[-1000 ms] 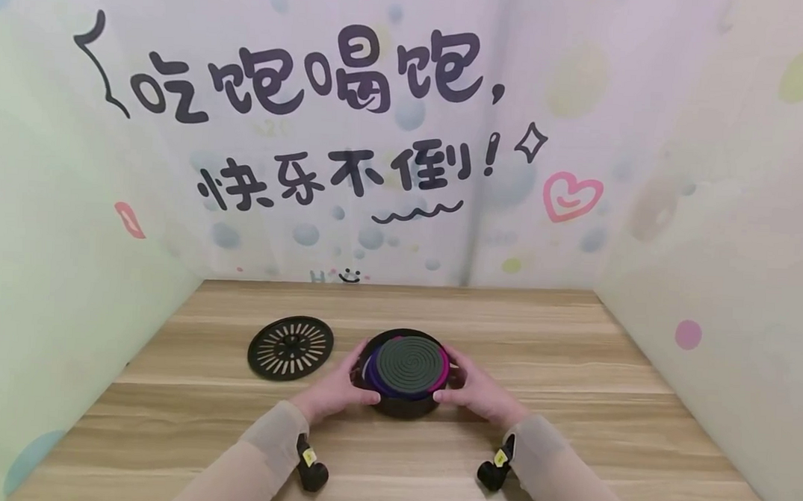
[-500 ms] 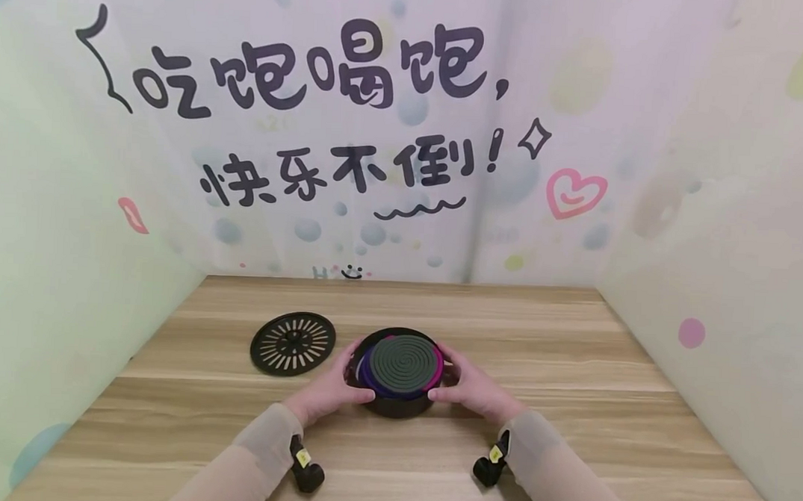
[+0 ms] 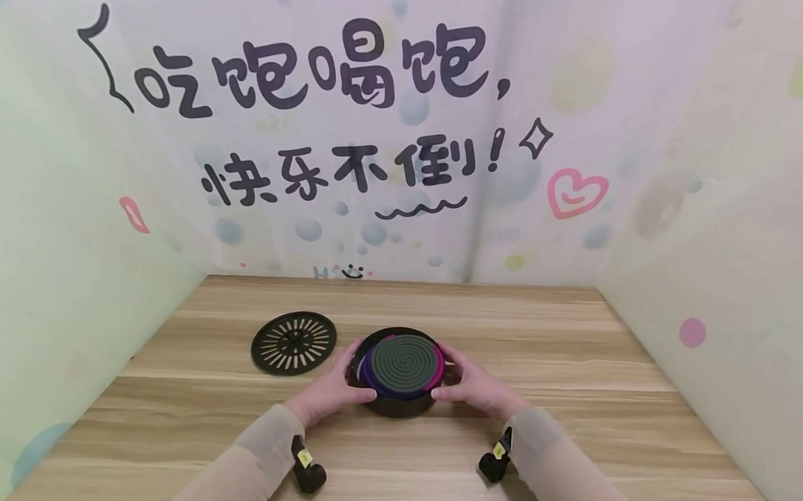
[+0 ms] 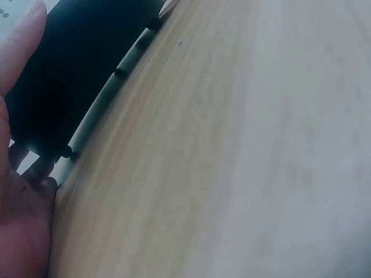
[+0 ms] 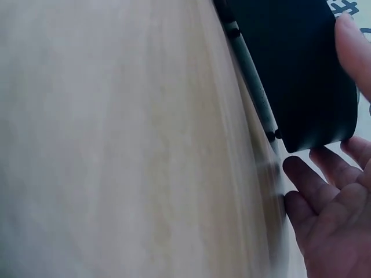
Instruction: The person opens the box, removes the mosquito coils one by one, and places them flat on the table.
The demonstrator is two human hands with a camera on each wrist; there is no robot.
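In the head view a black round mosquito coil holder (image 3: 403, 408) stands in the middle of the table. A dark green spiral mosquito coil (image 3: 407, 363) lies on top, off-centre to the right, over blue-purple and pink rims. My left hand (image 3: 331, 389) grips the holder's left side, thumb at the front. On the opposite side my right hand (image 3: 479, 392) holds it the same way. Both wrist views show the holder's dark side wall (image 4: 75, 69), small feet at its lower edge, and the thumb and fingertips of each hand around it.
A black slotted round lid (image 3: 317, 336) with a small central knob lies flat to the left of the holder. The wood-grain table (image 3: 506, 315) meets a printed back wall (image 3: 294, 253) and pale side walls. Small black wrist devices hang below both sleeves.
Relative to the slotted lid, the holder and both hands have shifted slightly left and toward me. The view has tipped a little. Both hands have kept their grip.
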